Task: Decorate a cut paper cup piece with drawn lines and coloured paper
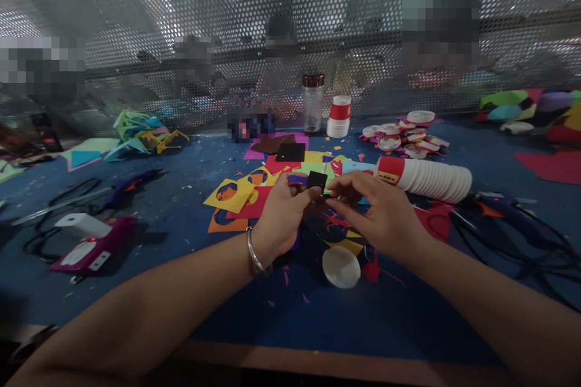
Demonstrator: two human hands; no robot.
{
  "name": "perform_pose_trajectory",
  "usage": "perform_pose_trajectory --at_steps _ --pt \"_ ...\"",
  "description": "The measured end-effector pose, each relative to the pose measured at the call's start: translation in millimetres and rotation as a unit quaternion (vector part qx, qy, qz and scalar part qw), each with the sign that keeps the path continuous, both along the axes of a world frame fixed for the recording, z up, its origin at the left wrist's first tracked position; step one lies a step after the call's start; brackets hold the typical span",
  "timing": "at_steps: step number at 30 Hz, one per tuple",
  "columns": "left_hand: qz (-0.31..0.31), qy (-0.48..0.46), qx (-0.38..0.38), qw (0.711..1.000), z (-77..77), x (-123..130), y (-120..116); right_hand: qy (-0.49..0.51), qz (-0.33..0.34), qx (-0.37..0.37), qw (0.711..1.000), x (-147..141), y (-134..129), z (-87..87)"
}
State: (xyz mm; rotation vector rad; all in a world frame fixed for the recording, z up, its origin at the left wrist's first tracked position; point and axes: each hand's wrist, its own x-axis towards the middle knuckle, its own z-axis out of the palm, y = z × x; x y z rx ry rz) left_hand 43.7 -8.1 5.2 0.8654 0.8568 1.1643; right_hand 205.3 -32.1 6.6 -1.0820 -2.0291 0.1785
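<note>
A small black square of paper (316, 181) is held up over the middle of the table. My left hand (284, 211) is closed on it, with the thumb across its lower edge. The fingers of my right hand (376, 208) are pinched together at the paper's right edge; the contact is partly hidden. Below my hands sits a white paper cup (341, 267), seen from above. Behind them lie coloured paper sheets, among them a yellow sheet with a cut-out hole (240, 198) and a larger black sheet (291, 152).
To the right lies a stack of paper cups (431, 179) beside a blue glue gun (508, 211) with cables. Another glue gun (131, 186) and a purple power strip (97, 248) are at left. A glass bottle (313, 106) and upright cups (339, 116) stand by the perforated metal screen (254, 6).
</note>
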Motion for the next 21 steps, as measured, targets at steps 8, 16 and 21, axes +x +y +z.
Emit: perform_pose_trajectory --at_steps 8,16,21 --pt "0.008 0.0 0.016 1.0 -0.2 -1 0 0.063 0.002 -0.084 0.994 5 1 7.5" --pt "-0.022 0.066 0.069 0.995 -7.2 -5 6 0.098 0.032 -0.14 0.985 16 10 6.1" --pt "-0.052 0.075 0.073 0.993 -12.1 -7 6 0.106 0.048 -0.188 0.975 18 16 4.5"
